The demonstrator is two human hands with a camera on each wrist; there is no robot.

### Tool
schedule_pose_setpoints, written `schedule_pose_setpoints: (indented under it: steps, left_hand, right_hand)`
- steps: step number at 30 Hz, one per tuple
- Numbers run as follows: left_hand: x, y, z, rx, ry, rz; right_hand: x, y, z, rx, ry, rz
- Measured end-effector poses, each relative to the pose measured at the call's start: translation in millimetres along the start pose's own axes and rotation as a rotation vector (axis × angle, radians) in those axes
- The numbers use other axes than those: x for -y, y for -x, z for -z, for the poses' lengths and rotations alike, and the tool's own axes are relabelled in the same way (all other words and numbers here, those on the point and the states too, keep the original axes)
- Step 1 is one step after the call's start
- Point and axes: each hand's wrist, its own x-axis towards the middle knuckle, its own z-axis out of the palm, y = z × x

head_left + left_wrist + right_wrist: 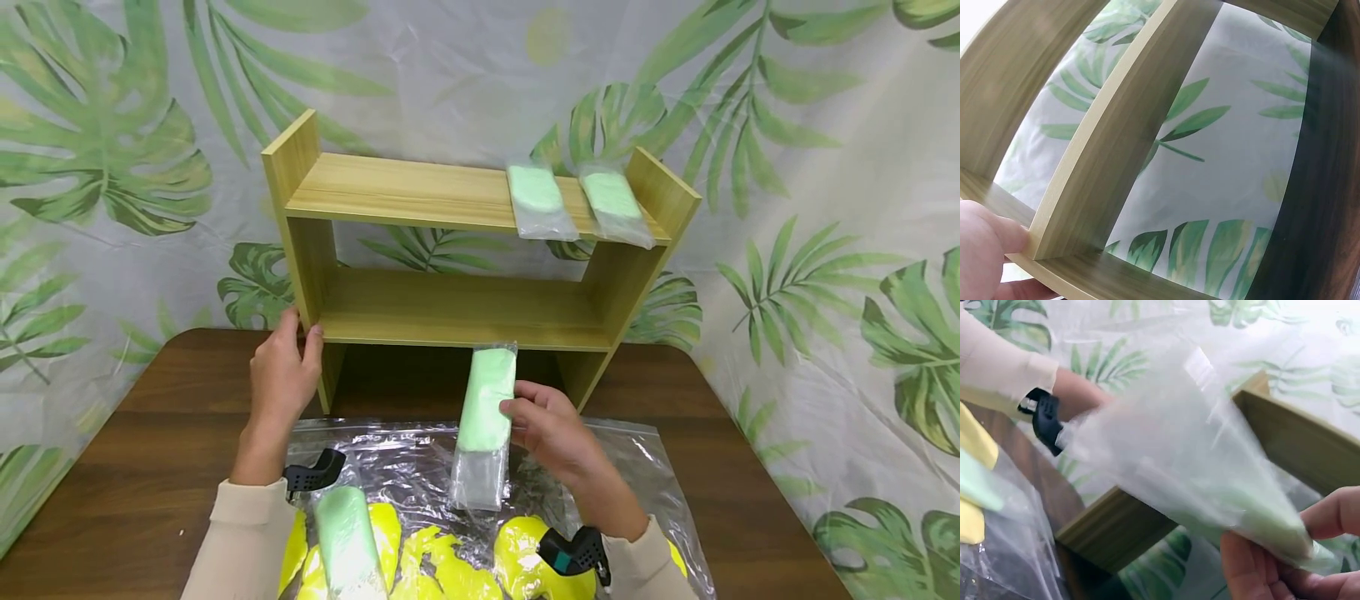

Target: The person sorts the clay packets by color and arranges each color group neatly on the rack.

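Observation:
My right hand (pixel 551 429) pinches a pale green packet in a clear plastic sleeve (pixel 487 400) by its right edge. The packet stands nearly upright in front of the lowest part of a small wooden shelf (pixel 450 329). In the right wrist view, the thumb and fingers hold the sleeve (pixel 1210 456), which looks blurred. At the shelf's left side panel, my left hand (pixel 285 362) grips the front edge, with its thumb on the front and fingers around the outside. Two similar green packets (pixel 536 190) lie on the top board's right part, their clear ends hanging over the front edge.
A large clear plastic bag (pixel 630 454) spreads over the dark wooden table (pixel 112 475). Several yellow items (pixel 450 571) and another green packet (pixel 347 533) lie at its near side. Behind the shelf hangs a leaf-patterned cloth (pixel 450 83).

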Motion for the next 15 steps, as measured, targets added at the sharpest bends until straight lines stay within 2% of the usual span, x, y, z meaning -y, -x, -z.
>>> schedule_pose_setpoints:
  steps: [6,15]
  left_hand:
    - [-0.6,0.1,0.1,-0.005,0.004,-0.006]
    - [-2.1,0.3,0.8,-0.010,0.002,-0.009]
  right_hand:
    - [14.6,4.5,-1.4,-0.054,0.081,0.030]
    - [39.6,5.9,-7.5,-0.232,0.187,0.092]
